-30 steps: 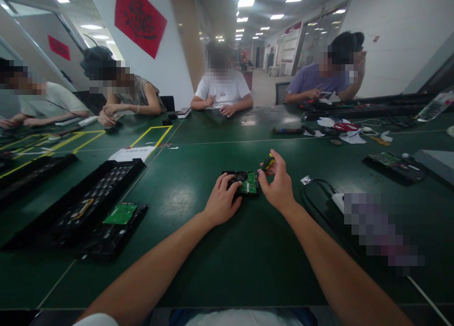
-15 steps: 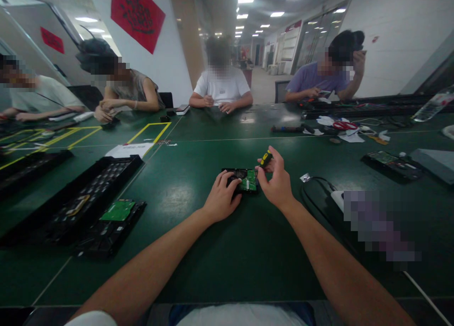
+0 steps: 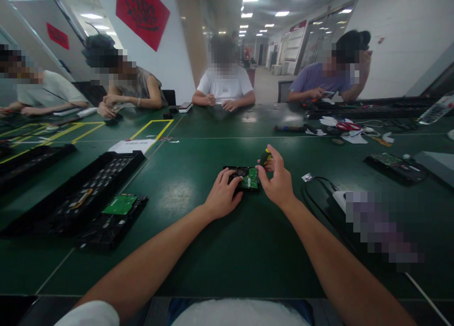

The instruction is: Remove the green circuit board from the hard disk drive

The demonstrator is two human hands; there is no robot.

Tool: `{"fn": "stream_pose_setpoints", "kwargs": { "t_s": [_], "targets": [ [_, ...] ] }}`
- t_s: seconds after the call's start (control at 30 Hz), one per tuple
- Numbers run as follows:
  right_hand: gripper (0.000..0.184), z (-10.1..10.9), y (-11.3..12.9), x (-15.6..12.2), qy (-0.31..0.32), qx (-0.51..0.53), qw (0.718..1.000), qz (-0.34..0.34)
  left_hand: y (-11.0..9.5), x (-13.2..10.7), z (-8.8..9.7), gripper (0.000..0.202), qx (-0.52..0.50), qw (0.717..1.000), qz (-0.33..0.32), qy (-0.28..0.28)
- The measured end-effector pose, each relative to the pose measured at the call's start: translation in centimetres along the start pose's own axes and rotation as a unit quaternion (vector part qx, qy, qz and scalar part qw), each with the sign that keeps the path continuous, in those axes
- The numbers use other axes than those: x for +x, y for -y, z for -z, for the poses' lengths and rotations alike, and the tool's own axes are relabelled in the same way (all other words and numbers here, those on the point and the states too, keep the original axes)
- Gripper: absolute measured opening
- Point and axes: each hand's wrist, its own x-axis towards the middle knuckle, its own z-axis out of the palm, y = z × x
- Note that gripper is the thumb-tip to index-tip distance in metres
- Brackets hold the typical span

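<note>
A black hard drive (image 3: 244,176) with a green circuit board on top lies on the green table (image 3: 220,250) in front of me. My left hand (image 3: 222,196) rests on its near left side, fingers curled over the casing. My right hand (image 3: 277,180) is closed round a small screwdriver with a yellow and black handle (image 3: 265,156), held upright at the drive's right edge. The screwdriver's tip is hidden behind my fingers.
A black tray (image 3: 71,193) and another drive with a green board (image 3: 118,208) lie at the left. A black cable (image 3: 319,193) runs at the right. Several people sit along the far side. More drives, tools and paper scraps lie at the far right.
My right hand has tilted the screwdriver slightly closer to the drive. The view has shifted a little. My left hand stays on the drive.
</note>
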Motion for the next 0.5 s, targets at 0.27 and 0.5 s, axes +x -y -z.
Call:
{"fn": "stream_pose_setpoints", "kwargs": {
  "t_s": [0.27,0.5],
  "targets": [
    [0.070,-0.14,-0.47,-0.19,-0.007,-0.015,1.000,0.004,-0.12,-0.01,0.13,0.048,-0.003,1.000,0.004,0.003],
    [0.070,0.01,-0.78,-0.01,-0.003,0.011,1.000,-0.018,-0.11,0.00,0.16,0.049,0.004,1.000,0.002,0.009]
  ]
}}
